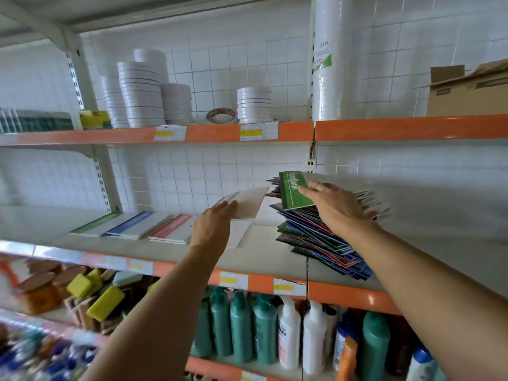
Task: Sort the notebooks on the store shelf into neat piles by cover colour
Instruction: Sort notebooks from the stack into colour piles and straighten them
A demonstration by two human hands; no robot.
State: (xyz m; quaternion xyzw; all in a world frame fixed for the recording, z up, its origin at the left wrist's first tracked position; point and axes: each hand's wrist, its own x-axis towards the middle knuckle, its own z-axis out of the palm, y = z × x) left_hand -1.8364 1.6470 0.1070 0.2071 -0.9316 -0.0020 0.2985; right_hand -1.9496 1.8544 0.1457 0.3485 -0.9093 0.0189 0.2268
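Your right hand (pixel 334 209) lies fingers straight on a glossy green notebook (pixel 295 191), tilted up atop the messy fanned stack (pixel 324 243) of thin green, blue and red covers at 3 o'clock on the shelf (pixel 264 254). Your left hand (pixel 213 225) has its fingers extended onto a white notebook (pixel 247 206), back side up, at centre; grip underneath can't be told. At 9 o'clock three flat piles: green pile (pixel 94 226), blue pile (pixel 134 225), red pile (pixel 171 229). Shelf is smooth grey metal with orange edge strip, white tiled wall behind. Tape rolls (pixel 140 94) above, plastic bottles (pixel 242 328) below.
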